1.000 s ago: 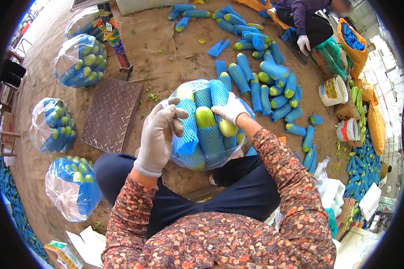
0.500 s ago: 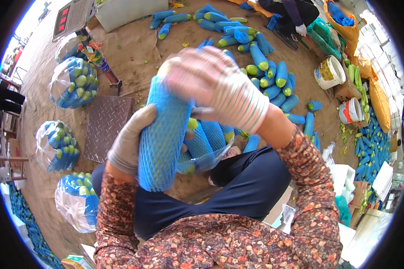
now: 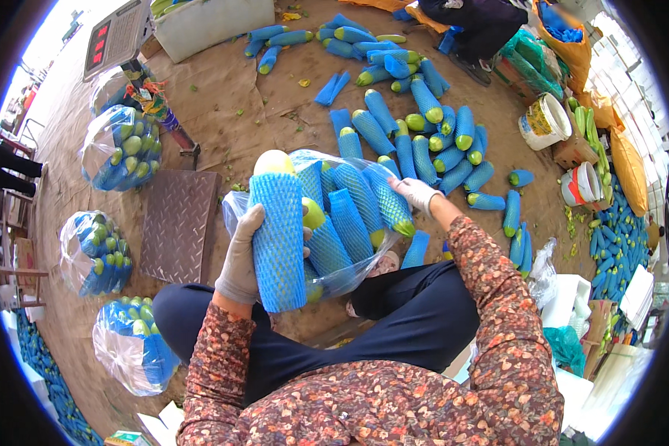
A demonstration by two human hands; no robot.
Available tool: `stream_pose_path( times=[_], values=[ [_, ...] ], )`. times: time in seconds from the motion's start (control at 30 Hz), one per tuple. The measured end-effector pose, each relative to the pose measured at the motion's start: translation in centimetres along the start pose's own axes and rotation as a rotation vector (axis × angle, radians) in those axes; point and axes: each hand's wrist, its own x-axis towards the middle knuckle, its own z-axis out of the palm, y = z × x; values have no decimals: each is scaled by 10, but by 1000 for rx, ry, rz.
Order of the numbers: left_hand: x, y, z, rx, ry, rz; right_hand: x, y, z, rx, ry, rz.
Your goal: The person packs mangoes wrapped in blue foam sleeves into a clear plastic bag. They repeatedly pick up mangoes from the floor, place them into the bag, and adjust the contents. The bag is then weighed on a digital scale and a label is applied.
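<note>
My left hand, in a pale glove, is closed round a zucchini in a blue foam net, held upright with its pale green end bare on top. Right behind it, between my legs, stands a clear plastic bag with several netted zucchini packed in it. At the bag's right edge is my right hand, also gloved, its fingers closed on the rim beside the outermost netted zucchini. Part of its fingertips is hard to make out.
Loose netted zucchini lie scattered ahead and to the right. Filled clear bags line the left, near a platform scale. White buckets stand at the right. Another person is at the far right.
My right hand has left the top of the zucchini and moved right to the bag's edge. The left hand still holds the netted zucchini, now more upright. The bag's contents show more.
</note>
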Motion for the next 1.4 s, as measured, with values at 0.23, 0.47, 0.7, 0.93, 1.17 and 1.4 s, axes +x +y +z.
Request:
stream_pose_path(
  times=[0.23, 0.47, 0.7, 0.93, 1.17, 1.4],
  values=[
    [2, 0, -2, -5, 95, -138, -98, -115, 4, 784, 211, -194],
    [3, 12, 14, 150, 191, -295, -164, -154, 23, 1163, -86, -381],
    [100, -5, 43, 871, 294, -250, -145, -155, 18, 1223, -84, -360],
    [150, -80, 34, 2446, 424, 163, -158, -143, 14, 1166, -75, -340],
    [150, -161, -10, 1625, 140, 426, -167, -168, 50, 740, 6, -454],
    [73, -41, 22, 1887, -239, 451, -155, -162, 65, 889, -37, -446]
  ],
)
